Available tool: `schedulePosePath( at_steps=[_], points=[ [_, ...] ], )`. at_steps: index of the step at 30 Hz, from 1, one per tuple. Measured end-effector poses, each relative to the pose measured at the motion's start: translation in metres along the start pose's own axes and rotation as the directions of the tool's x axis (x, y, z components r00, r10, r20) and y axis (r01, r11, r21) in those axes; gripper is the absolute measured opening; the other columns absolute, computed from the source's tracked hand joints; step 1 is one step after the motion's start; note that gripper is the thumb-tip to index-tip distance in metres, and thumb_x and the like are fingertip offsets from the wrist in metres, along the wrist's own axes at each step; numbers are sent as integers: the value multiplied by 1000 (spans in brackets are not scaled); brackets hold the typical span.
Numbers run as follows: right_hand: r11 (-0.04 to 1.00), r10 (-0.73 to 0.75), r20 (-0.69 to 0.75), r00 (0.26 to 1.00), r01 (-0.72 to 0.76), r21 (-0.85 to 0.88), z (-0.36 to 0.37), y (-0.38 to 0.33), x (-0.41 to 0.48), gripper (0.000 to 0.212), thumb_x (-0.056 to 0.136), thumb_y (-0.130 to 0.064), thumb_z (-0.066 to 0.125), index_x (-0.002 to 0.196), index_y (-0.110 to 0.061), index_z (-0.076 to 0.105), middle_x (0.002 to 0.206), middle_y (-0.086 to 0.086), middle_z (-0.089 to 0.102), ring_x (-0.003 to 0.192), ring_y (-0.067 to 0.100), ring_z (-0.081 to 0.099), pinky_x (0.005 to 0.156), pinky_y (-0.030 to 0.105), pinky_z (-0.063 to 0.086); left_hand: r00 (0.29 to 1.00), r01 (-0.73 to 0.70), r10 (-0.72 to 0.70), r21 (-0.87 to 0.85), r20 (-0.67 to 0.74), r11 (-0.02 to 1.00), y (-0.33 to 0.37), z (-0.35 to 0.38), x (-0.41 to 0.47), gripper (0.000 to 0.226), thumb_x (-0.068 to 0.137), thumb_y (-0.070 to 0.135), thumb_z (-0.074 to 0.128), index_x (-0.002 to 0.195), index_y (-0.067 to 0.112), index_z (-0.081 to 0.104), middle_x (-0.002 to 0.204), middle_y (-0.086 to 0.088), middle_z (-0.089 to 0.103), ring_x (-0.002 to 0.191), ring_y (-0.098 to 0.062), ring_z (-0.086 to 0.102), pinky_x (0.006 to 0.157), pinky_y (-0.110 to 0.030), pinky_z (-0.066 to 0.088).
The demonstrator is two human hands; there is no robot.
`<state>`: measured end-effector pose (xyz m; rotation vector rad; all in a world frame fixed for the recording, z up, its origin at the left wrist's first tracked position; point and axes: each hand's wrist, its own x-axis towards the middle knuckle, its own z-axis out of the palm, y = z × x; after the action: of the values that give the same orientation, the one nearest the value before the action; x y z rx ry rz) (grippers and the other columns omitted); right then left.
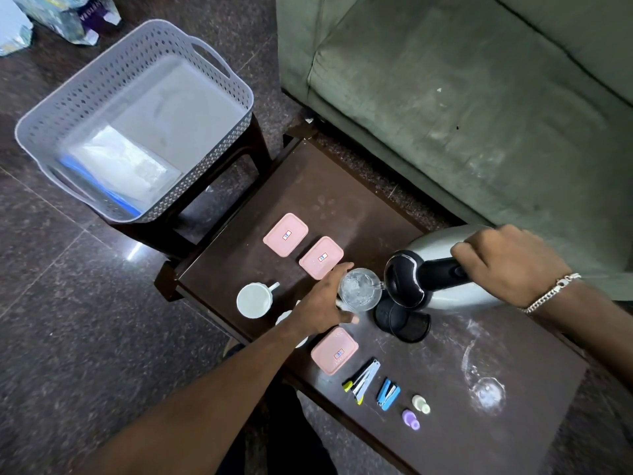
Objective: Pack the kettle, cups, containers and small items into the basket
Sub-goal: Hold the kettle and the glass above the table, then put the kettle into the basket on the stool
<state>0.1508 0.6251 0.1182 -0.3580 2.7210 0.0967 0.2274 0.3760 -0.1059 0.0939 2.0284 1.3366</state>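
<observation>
My right hand [507,262] grips the black handle of a steel kettle [442,265], tilted with its spout over a clear glass [359,289]. Around that glass my left hand [322,306] is closed; water shows inside it. Under the kettle lies its black base [402,320]. Three pink lidded containers [286,234] [321,258] [334,350] lie on the dark table [342,200]. A white cup [255,299] stands at the table's left edge; another white cup is mostly hidden under my left forearm. The grey perforated basket [219,152] sits on a stool at the upper left.
Small items lie near the front edge: markers [363,378], a blue stapler [388,394], a pale bottle [421,404], a purple bottle [410,419]. A clear glass [488,394] lies at the right. The basket holds a white packet [126,162]. A green sofa [479,97] borders the table.
</observation>
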Motion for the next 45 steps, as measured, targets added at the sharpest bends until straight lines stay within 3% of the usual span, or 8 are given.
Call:
schedulePosePath(
  at_steps=[5,10,15,19,27,35,39,45],
  points=[
    [973,79,9,997,-79,218,7,27,6,48,83,-45,31,53,-7,35,50,13,41,52,31,44,52,41,39,1000,-1,1,14,-5,1000,0,-1,-3,113,67,13,96,159,21,31,160,0,42,144,-18,43,120,-42,40],
    [916,145,23,989,-143,374,10,45,9,41,81,-36,40,51,-12,27,48,5,29,47,19,29,46,24,27,1000,2,-1,31,-7,1000,-2,0,-4,111,71,14,94,160,21,29,163,0,38,148,-19,39,122,-42,36],
    [827,190,75,979,-201,524,18,59,11,47,78,-32,45,54,8,43,48,24,37,46,19,33,47,43,32,1000,14,-13,46,-17,999,-3,2,-4,109,72,16,93,160,24,29,164,3,37,148,-17,39,122,-40,36],
    [731,213,102,972,-227,644,24,65,8,43,80,-29,47,52,3,55,43,24,48,40,18,41,36,34,29,1000,22,-21,36,-19,999,-3,4,-4,107,73,20,93,159,26,29,162,5,39,145,-16,42,119,-43,40],
    [645,297,-31,954,-177,743,3,64,0,36,83,-23,48,52,-12,63,41,13,50,43,18,41,37,38,29,998,28,-29,-13,-52,1000,4,-2,-17,111,76,22,92,163,17,23,166,2,34,142,-11,43,89,10,29],
    [555,340,-127,932,-90,827,-35,46,7,47,71,-33,44,53,7,60,54,38,55,50,48,46,42,38,37,996,-73,70,-57,-60,996,52,-29,-36,128,64,64,86,165,32,14,171,10,25,155,-8,26,126,-38,28],
    [392,404,-121,907,-52,919,-47,30,24,46,65,-34,47,56,9,57,60,41,54,45,33,49,38,28,41,980,-157,137,-140,-144,978,75,-52,-31,131,55,81,82,159,52,7,170,15,24,149,4,29,123,-36,32],
    [226,398,-181,899,95,969,-70,-13,61,37,71,-29,47,47,-8,67,47,28,48,33,17,47,33,24,37,912,-324,246,-208,-328,923,111,-107,-31,126,61,59,96,160,38,22,162,10,40,150,-11,40,121,-50,37]
  ],
)
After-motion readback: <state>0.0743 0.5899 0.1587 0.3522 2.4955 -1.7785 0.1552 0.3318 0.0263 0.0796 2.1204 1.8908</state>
